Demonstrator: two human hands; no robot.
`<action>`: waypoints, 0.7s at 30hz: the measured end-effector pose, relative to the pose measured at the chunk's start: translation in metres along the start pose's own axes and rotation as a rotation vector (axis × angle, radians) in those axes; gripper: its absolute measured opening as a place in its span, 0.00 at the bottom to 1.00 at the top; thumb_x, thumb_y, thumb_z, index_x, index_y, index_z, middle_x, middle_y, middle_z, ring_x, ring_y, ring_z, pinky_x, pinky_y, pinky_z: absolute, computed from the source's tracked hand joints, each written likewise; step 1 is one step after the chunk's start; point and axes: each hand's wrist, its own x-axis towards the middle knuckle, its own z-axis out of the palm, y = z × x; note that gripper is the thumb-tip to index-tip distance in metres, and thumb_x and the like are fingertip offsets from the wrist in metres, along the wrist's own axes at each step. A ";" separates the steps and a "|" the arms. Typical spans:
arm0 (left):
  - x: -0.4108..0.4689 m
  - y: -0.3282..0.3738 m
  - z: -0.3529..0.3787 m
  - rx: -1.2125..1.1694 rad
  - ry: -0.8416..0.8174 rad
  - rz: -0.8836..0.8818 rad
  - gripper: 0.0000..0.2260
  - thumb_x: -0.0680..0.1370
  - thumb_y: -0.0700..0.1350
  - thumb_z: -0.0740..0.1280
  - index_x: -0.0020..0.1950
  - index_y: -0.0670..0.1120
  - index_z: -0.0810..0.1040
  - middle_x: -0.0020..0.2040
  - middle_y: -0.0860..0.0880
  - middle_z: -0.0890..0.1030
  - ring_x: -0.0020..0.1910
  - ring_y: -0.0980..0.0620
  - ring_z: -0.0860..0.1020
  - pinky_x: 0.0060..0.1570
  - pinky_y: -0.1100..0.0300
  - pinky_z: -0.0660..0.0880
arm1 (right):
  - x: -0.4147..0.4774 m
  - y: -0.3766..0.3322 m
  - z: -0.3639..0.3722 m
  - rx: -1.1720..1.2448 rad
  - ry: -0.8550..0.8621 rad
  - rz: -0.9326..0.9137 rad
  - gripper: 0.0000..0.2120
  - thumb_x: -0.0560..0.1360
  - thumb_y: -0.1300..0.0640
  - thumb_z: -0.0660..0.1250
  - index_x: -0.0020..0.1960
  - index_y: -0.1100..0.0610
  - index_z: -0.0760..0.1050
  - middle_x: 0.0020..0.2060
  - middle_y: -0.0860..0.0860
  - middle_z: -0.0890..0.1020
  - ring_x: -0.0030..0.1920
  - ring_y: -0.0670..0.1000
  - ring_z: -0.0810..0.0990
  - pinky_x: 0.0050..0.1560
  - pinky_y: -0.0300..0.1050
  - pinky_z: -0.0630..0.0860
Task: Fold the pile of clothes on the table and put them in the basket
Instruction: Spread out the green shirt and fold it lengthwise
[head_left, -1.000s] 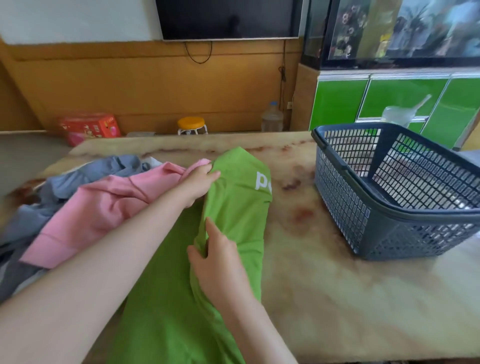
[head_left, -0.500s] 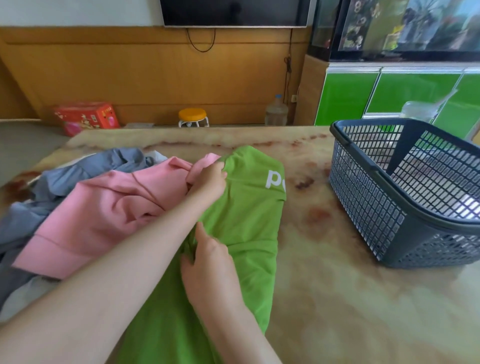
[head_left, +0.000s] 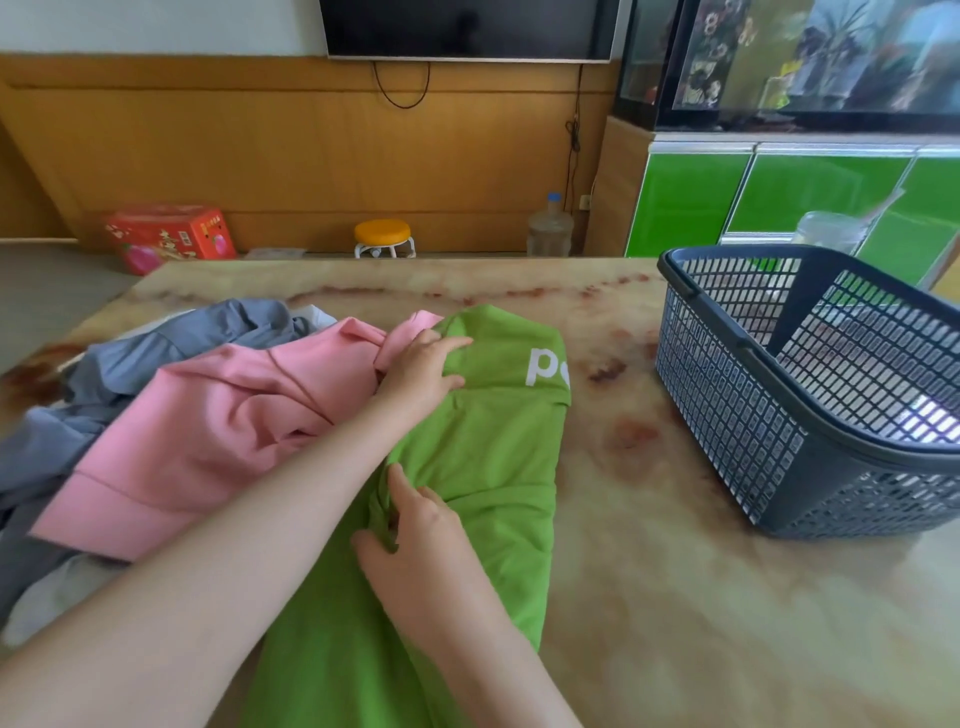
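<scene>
Indoors, a broad marble-patterned table (head_left: 675, 597), cream with reddish veins, is shown spread with laundry. At its right side, well apart from the clothes, a dark blue-grey plastic mesh basket (head_left: 727, 415) is seen standing upright. A long bright green cotton garment (head_left: 493, 467) printed with white letters is laid lengthwise down the middle of the table, folded into a narrow strip and running from mid-table to the near edge. Just beside it on the left, a rumpled pink sweatshirt (head_left: 223, 415) is heaped over a crumpled grey garment (head_left: 171, 348), the pink cloth touching the green one's left edge.

The green garment is handled by two bare hands. The left hand (head_left: 421, 371) is rested on the top left corner of the green cloth, its fingers nearly straight and laid flat on the fabric, with nothing gripped. The right hand (head_left: 421, 556) is placed nearer, at the strip's left edge, where a fold of green cloth is pinched between the raised thumb and the curled fingers.

On the floor beyond the table, a red printed carton (head_left: 171, 239) and a small yellow-topped stool (head_left: 383, 236) are visible against the wood-panelled wall.
</scene>
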 end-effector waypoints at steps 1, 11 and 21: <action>0.000 -0.002 0.001 -0.017 0.010 -0.010 0.24 0.75 0.42 0.69 0.70 0.51 0.69 0.72 0.45 0.66 0.71 0.48 0.62 0.64 0.61 0.54 | -0.004 0.000 -0.003 0.033 -0.016 -0.009 0.30 0.77 0.56 0.61 0.76 0.54 0.55 0.59 0.54 0.73 0.60 0.52 0.72 0.57 0.38 0.67; 0.037 0.045 0.000 0.144 0.047 0.108 0.20 0.78 0.47 0.65 0.70 0.51 0.70 0.76 0.45 0.57 0.74 0.44 0.54 0.72 0.51 0.51 | 0.020 0.087 -0.111 0.276 0.516 0.291 0.08 0.73 0.59 0.69 0.51 0.57 0.80 0.44 0.48 0.83 0.45 0.47 0.81 0.50 0.49 0.79; 0.087 0.082 0.063 0.341 -0.249 0.100 0.25 0.77 0.61 0.61 0.70 0.50 0.69 0.68 0.46 0.72 0.70 0.45 0.66 0.72 0.45 0.47 | 0.030 0.106 -0.090 0.432 0.217 0.451 0.19 0.72 0.53 0.72 0.60 0.57 0.74 0.51 0.54 0.81 0.45 0.52 0.82 0.40 0.55 0.82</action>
